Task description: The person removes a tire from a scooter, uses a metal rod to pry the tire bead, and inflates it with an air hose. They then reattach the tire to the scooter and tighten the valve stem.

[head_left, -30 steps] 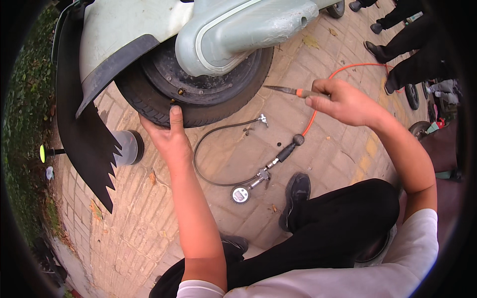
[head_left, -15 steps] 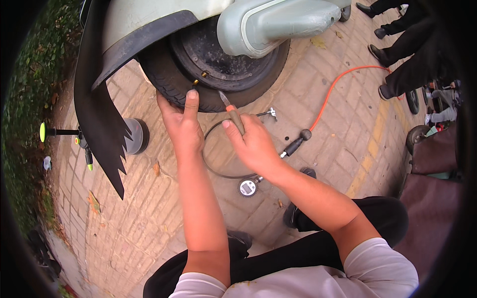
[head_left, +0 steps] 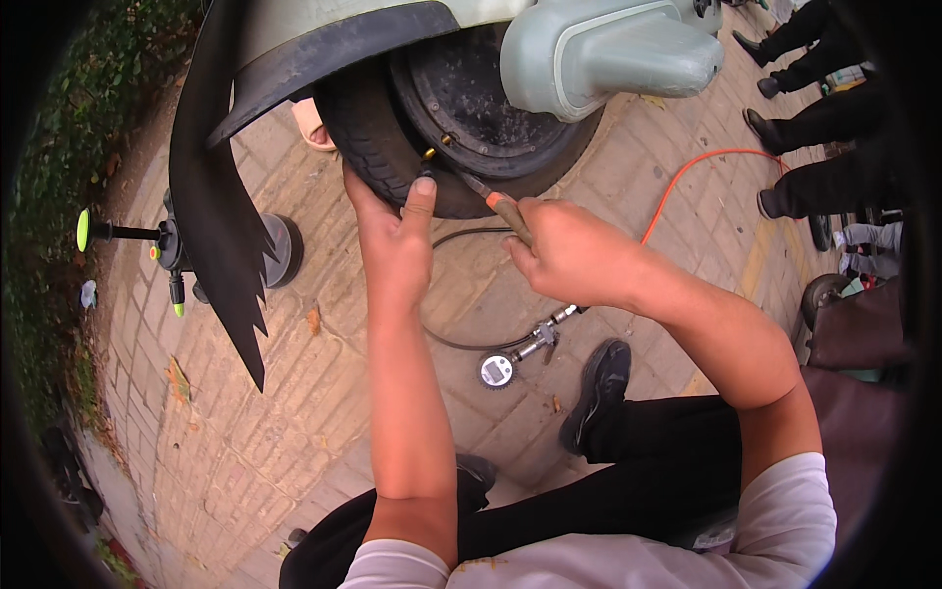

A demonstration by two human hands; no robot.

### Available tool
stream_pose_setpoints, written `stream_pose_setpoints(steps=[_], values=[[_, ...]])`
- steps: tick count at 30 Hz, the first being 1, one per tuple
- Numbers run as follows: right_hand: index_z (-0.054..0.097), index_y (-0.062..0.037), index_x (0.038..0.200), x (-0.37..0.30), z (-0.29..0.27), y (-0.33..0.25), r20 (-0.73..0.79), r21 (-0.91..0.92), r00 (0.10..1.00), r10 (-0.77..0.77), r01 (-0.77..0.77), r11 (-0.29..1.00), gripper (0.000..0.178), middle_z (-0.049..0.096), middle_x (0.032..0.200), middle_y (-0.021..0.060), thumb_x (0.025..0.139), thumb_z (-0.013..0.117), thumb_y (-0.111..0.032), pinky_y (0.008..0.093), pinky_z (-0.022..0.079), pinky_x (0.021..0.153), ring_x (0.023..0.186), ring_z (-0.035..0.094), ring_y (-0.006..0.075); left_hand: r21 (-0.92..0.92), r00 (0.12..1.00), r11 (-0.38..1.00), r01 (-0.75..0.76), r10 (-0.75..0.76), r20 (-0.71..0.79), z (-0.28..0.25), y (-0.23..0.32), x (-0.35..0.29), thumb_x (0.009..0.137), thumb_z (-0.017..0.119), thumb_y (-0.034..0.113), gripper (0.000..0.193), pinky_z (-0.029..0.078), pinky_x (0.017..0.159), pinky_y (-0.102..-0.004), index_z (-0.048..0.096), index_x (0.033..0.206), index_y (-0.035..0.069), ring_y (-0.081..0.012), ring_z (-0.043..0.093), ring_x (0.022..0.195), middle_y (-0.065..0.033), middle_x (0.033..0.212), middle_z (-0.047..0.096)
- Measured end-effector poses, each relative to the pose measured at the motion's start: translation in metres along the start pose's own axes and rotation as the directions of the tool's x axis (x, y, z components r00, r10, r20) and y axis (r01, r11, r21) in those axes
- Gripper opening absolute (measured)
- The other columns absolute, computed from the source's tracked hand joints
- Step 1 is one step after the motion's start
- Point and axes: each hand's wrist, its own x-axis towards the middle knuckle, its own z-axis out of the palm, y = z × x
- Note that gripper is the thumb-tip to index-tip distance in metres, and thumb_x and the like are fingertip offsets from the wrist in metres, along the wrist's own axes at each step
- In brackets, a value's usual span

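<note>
Above my hands is the black tire [head_left: 368,133] on the dark wheel hub [head_left: 481,103] of a pale green scooter. My left hand [head_left: 392,231] is wrapped round the tire's lower left side, fingers behind it and thumb on the sidewall. Just past the thumb tip sits a brass-coloured valve piece [head_left: 428,154]; a second brass piece [head_left: 447,139] lies closer to the hub. My right hand [head_left: 584,250] grips a flat-bladed hand tool [head_left: 510,218] with a brown handle and orange collar. Its metal blade meets the tire by the rim edge; how deep the tip goes is hidden.
A digital pressure gauge [head_left: 497,370] with a black hose [head_left: 456,344] lies on the brick paving, and an orange air hose [head_left: 677,182] runs right. A pump sprayer bottle [head_left: 282,250] stands behind the dark jagged flap [head_left: 221,236]. People's legs [head_left: 814,123] are at the upper right.
My right hand has turned, its elbow swinging outward, and the tool leans more toward the left. My left hand keeps its hold on the tire. The whole view has shifted slightly.
</note>
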Motion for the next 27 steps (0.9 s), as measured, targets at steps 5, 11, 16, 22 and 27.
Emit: stream_pose_setpoints(steps=[5,11,16,22,27], values=[[0.056,0.008,0.091,0.005,-0.016,0.01,0.11,-0.01,0.994,-0.007,0.009,1.0,0.027,0.062,0.08,0.0286,0.09,0.06,-0.019,0.0485,0.047,0.073,0.078,0.061,0.0449,0.182,0.991,0.983,-0.019,0.042,-0.124,0.011,-0.01,-0.006,0.09,0.064,0.008,0.078,0.027,0.112,-0.0328,0.016,0.15,-0.003,-0.0241,0.04,0.132,-0.0176,0.146,0.037],[0.057,0.0081,0.101,0.001,0.003,0.023,-0.042,0.017,0.999,-0.007,0.008,1.0,0.029,0.061,0.083,0.0289,0.09,0.06,-0.019,0.0484,0.048,0.073,0.079,0.061,0.0458,0.18,0.963,0.983,-0.042,0.088,-0.255,0.028,-0.018,-0.008,0.09,0.065,0.009,0.076,0.029,0.11,-0.0338,0.017,0.148,-0.004,-0.0257,0.042,0.129,-0.0202,0.143,0.04],[0.056,0.0079,0.109,-0.002,0.03,0.02,-0.207,-0.14,0.978,-0.013,-0.017,0.99,0.033,0.06,0.09,0.0305,0.09,0.06,-0.019,0.0505,0.05,0.075,0.082,0.061,0.0476,0.115,0.952,0.993,-0.02,0.054,-0.302,0.036,-0.015,-0.009,0.09,0.066,0.009,0.077,0.03,0.11,-0.0342,0.018,0.148,-0.005,-0.0255,0.042,0.129,-0.0203,0.143,0.04],[0.055,0.0091,0.106,0.007,0.031,0.014,-0.167,-0.045,0.986,-0.007,-0.001,0.999,0.03,0.06,0.088,0.0302,0.089,0.06,-0.014,0.0504,0.05,0.075,0.082,0.061,0.0472,0.117,0.967,0.993,-0.011,0.04,-0.25,0.029,-0.01,-0.007,0.092,0.065,0.013,0.077,0.029,0.11,-0.0342,0.016,0.149,-0.005,-0.0252,0.041,0.131,-0.0199,0.145,0.038],[0.055,0.0088,0.093,0.011,-0.003,0.029,0.036,-0.065,0.988,-0.149,0.152,0.986,0.025,0.061,0.083,0.0291,0.088,0.061,-0.015,0.0495,0.048,0.073,0.081,0.061,0.0455,0.1,0.985,0.995,0.03,-0.012,-0.17,0.019,-0.012,-0.011,0.094,0.061,0.013,0.074,0.025,0.112,-0.0335,0.014,0.149,-0.005,-0.0244,0.037,0.134,-0.0194,0.148,0.034]])
